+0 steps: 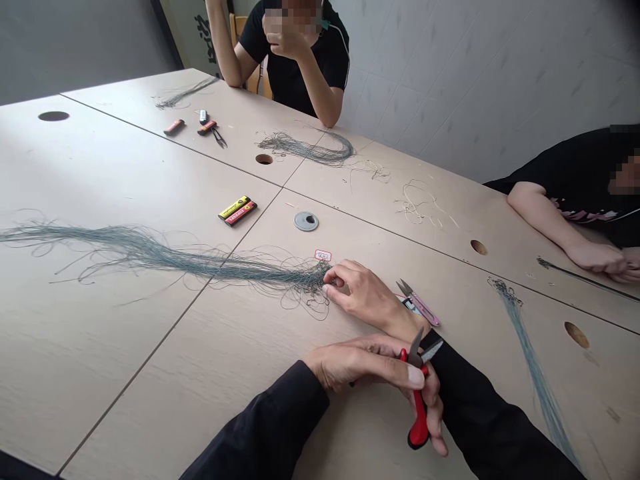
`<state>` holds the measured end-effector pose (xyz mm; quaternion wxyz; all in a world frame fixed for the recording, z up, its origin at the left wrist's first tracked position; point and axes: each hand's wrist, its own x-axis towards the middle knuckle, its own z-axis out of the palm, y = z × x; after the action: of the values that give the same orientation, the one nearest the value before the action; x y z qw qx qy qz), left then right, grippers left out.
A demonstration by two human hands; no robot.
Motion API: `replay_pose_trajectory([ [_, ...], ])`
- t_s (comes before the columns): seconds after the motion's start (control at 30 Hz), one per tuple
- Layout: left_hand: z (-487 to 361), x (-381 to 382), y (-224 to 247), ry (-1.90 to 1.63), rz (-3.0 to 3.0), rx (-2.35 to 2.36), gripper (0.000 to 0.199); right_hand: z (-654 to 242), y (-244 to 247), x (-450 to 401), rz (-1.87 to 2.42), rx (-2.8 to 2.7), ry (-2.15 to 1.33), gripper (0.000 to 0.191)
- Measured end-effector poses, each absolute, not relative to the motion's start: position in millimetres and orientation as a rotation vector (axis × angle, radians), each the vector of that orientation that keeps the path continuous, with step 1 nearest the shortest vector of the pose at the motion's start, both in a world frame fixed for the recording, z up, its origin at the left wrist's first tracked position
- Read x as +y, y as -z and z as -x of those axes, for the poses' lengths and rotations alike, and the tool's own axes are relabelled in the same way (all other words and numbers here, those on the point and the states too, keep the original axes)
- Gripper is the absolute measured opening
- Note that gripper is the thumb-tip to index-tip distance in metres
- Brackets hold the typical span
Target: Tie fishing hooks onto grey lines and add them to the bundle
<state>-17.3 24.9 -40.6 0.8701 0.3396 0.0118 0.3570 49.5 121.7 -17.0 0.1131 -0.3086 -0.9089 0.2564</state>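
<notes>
My left hand (375, 363) is closed around red-handled scissors (419, 400), their blades spread and pointing up, close to my right sleeve. My forearms overlap, with my right hand (363, 297) reaching out beyond the left. Its thumb and index finger pinch at the tangled end of a long bundle of blue-green fishing line (195, 262), where small dark fish hooks (317, 277) cluster; the exact piece in the fingertips is too small to see clearly. Beside my right wrist lie pink thread snips (423, 305). A small red-bordered label (323, 255) sits just behind the hooks.
Yellow and red lighters (237, 211) and a grey round cap (306, 221) lie mid-table. Another line bundle (535, 373) runs along the right. Opposite, one person (310, 67) raises both hands; another person's forearm (545, 227) rests at right. Round holes (479, 247) pierce the tabletop.
</notes>
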Motion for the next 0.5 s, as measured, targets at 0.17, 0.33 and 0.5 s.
replay_pose_trajectory([
  [0.17, 17, 26, 42, -0.754, -0.726, 0.016, 0.035, -46, 17, 121, 0.951, -2.639, -0.792, 0.013],
  [0.33, 18, 28, 40, -0.747, -0.746, -0.011, 0.035, -49, 9, 124, 0.965, -2.663, -0.850, 0.013],
  [0.5, 19, 28, 40, -0.740, -0.748, 0.002, 0.035, -56, 2, 129, 1.019, -2.673, -0.787, 0.015],
])
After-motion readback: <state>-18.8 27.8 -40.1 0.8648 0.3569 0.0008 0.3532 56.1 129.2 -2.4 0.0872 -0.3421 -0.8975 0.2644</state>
